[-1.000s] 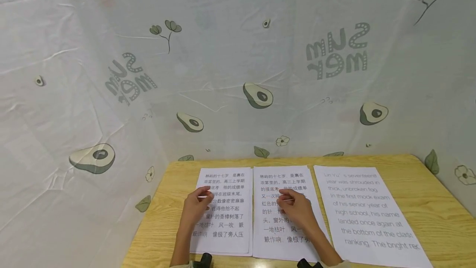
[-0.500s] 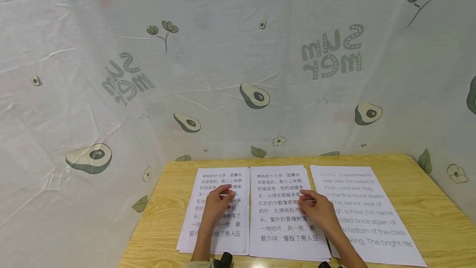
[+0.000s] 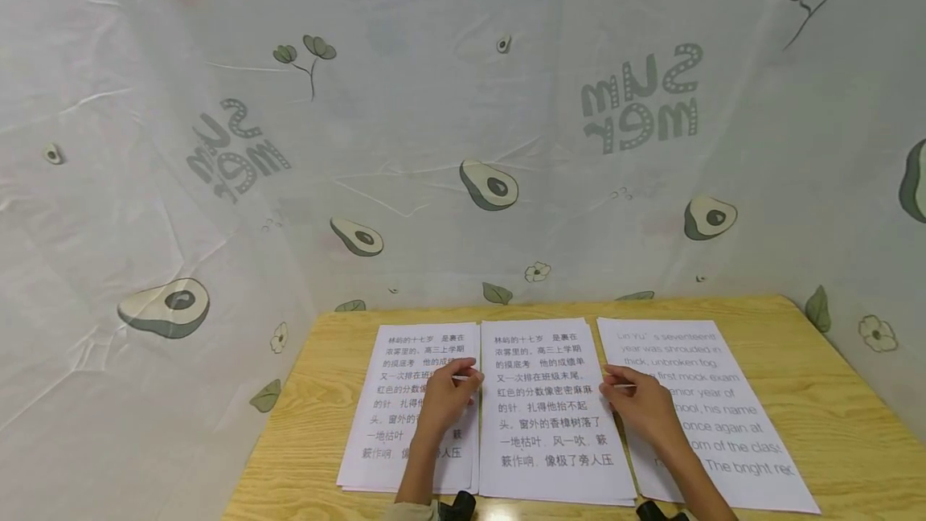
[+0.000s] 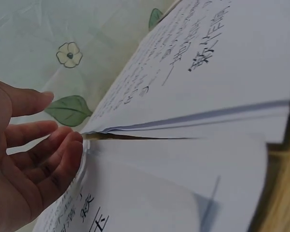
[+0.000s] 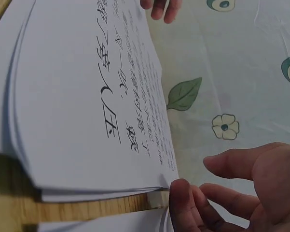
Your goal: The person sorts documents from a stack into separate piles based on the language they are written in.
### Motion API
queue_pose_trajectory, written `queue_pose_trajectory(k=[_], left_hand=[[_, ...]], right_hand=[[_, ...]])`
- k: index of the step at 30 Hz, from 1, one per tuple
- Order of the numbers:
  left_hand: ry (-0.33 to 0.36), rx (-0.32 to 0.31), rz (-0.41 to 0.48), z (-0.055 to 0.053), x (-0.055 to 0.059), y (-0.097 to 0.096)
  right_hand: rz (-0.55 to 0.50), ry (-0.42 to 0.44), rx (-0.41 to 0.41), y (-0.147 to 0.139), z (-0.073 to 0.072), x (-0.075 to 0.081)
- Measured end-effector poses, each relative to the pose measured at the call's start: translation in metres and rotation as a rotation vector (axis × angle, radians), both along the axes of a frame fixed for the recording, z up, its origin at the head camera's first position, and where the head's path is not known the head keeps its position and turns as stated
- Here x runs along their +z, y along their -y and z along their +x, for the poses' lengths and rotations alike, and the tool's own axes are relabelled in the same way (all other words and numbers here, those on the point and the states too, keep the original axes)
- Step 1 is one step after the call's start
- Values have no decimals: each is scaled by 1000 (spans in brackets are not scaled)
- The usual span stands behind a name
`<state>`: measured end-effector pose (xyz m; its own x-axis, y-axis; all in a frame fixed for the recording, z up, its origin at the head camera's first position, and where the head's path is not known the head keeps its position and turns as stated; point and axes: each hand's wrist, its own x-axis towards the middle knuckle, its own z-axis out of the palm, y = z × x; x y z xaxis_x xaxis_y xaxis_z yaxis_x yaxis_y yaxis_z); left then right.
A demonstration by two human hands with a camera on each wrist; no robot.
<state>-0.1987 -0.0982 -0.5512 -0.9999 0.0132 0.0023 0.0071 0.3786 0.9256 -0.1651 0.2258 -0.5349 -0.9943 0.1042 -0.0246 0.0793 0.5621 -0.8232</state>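
Pale avocado-print cloth (image 3: 419, 135) hangs behind mid paper stack (image 3: 546, 412); wood table (image 3: 817, 392) under it. Chinese-txt stack (image 3: 398, 392) just to its L, Eng-txt paper (image 3: 712, 416) to its R. L hand (image 3: 447, 396) nr its L edge, R hand (image 3: 644, 407) nr its R edge; both: fingers bent, thumb wide apart, nothing held. Contact w/ paper: can't tell.

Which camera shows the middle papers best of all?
The head view: the middle papers show almost whole, writing upright. The left wrist view shows their left side, slanted and cropped; the right wrist view, their right side, likewise.
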Motion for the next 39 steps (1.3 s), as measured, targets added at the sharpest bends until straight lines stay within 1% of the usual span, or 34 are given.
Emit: queue_pose_trajectory(k=[5,9,14,17,22,31,35,39], left_hand=[[5,0,-19,2,0,-1],[17,3,-36,2,-1,-2],[15,12,-58,3,-2,-3],[13,26,-97,4,-2,-5],[0,47,-178,4,-5,-9],[-21,84,-266,4,-12,-15],[-40,93,-295,5,-12,-18],[-70,81,-309,5,-11,-18]], right_hand=[[21,14,28,-3,-1,0],[55,18,29,-5,-2,1],[105,22,38,-7,-4,1],[115,25,52,-8,-5,-1],[133,21,54,-8,-6,-4],[134,45,51,-5,-6,-10],[131,46,53,-3,-5,-9],[138,45,56,-2,-5,-7]])
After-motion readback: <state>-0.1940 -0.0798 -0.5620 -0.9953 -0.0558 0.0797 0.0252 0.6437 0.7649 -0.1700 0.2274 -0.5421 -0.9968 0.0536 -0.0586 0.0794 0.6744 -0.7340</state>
